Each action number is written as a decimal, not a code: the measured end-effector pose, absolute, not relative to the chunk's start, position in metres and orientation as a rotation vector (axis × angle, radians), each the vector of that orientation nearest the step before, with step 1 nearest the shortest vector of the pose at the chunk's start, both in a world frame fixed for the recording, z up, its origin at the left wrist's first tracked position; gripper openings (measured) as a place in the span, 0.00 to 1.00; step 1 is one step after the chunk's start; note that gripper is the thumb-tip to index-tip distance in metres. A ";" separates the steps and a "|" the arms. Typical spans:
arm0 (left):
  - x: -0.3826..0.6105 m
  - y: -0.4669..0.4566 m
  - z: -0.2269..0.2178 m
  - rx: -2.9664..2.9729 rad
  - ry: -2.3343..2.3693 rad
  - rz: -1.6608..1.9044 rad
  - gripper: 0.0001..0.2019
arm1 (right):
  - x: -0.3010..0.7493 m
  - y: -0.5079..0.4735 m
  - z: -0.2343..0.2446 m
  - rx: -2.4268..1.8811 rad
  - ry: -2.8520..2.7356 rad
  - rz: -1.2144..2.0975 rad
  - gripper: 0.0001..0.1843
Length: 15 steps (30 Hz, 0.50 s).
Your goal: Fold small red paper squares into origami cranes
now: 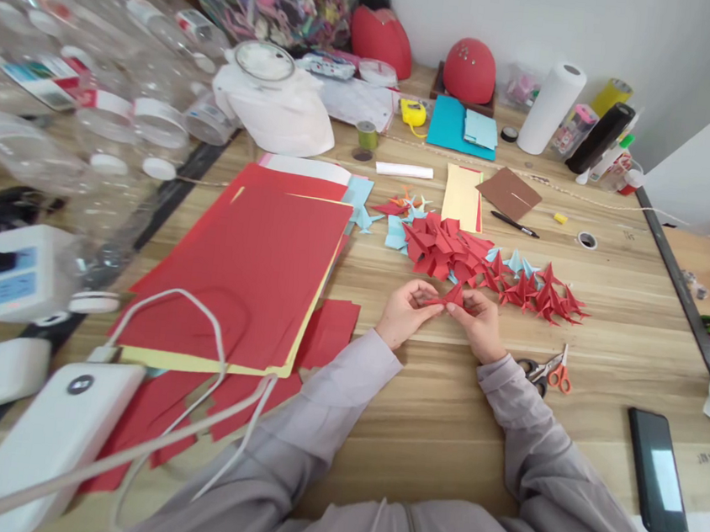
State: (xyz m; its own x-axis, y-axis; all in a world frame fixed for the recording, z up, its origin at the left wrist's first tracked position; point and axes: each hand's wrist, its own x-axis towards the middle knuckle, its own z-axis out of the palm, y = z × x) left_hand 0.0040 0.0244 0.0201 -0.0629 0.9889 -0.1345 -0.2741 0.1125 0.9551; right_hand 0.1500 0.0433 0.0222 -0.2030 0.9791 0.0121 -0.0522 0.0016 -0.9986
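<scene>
Head view: you had a folded red paper piece [452,297] pinched between the thumbs and fingertips of both hands, your left hand [406,315] gripping one side and your right hand [479,323] the other. The piece pointed upward at the near edge of a heap of red folded papers [449,249]; whether it touched the desk [440,419] you could not tell. Right of that heap lay a cluster of pointed red paper figures [546,294], with light blue folded pieces [516,263] behind. Orange-handled scissors [559,377] and black-handled scissors [530,367] lay near your right wrist. A stack of large red sheets [253,272] sat to your left, and a dark phone [656,471] lay well apart on your right.
</scene>
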 end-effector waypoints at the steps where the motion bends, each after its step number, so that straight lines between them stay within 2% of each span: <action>1: 0.004 0.025 0.020 0.893 1.128 1.299 0.17 | 0.150 0.043 0.022 -1.067 -1.338 1.376 0.17; 9: 0.004 0.025 0.017 0.971 1.099 1.310 0.14 | 0.152 0.045 0.020 -1.127 -1.449 1.339 0.20; 15: 0.006 0.024 0.015 1.008 1.029 1.311 0.13 | 0.151 0.046 0.016 -1.111 -1.382 1.320 0.17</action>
State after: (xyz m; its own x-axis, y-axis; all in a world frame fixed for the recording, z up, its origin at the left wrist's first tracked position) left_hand 0.0056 0.0240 0.0149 -0.0014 0.9999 -0.0148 -0.2521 0.0140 0.9676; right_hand 0.1513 0.0462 0.0164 -0.1940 0.9808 0.0220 0.0232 0.0270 -0.9994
